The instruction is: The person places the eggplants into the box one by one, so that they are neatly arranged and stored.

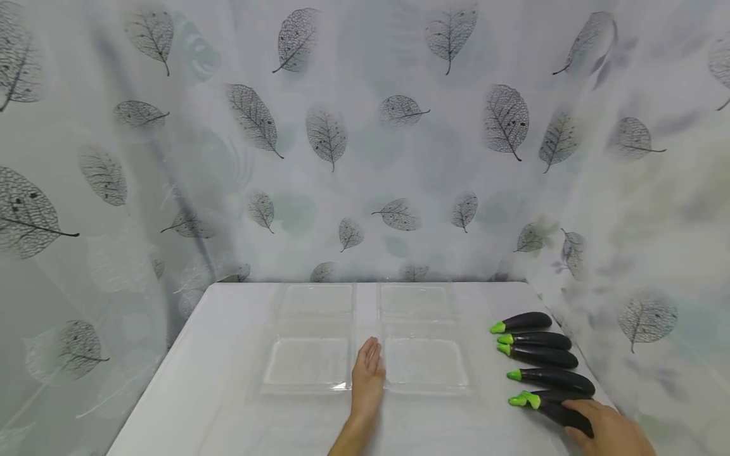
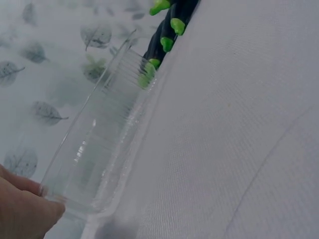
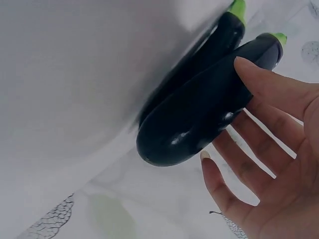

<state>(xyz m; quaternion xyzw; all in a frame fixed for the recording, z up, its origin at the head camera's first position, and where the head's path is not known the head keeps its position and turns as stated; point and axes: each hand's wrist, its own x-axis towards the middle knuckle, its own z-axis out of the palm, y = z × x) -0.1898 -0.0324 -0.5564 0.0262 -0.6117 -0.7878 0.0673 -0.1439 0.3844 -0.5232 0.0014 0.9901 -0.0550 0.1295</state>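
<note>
Two hands are at work, and six eggplants are counted. The right hand (image 1: 613,427) grips the nearest eggplant (image 1: 561,413) of the row, thumb on one side of the dark body and fingers round the other. This held eggplant is at the near right of the table; its green stem end points left and its blunt end lies partly under the hand. Whether it is lifted off the surface cannot be judged with confidence from these angles. A neighbouring eggplant (image 3: 212,47) lies directly beside it, partly hidden behind it in the head view.

The left hand (image 1: 368,380) lies between two transparent plastic containers, fingers straight and together, touching the edge of the right container (image 1: 424,364). It covers the near part of the gap between them. The left container (image 1: 308,364) sits just beside the hand. Each container shows two rectangular sections, one behind the other.

Beyond the neighbouring eggplant, four more eggplants (image 1: 556,379) lie along the table's right edge, stems to the left; the second and third from the far end are close together.

The white table (image 1: 228,380) shows a fine ribbed texture in the left wrist view. Pale curtains (image 1: 365,145) rise behind it and on both sides, printed with dark, net-veined leaves (image 1: 327,134) and faint green and grey patches.
</note>
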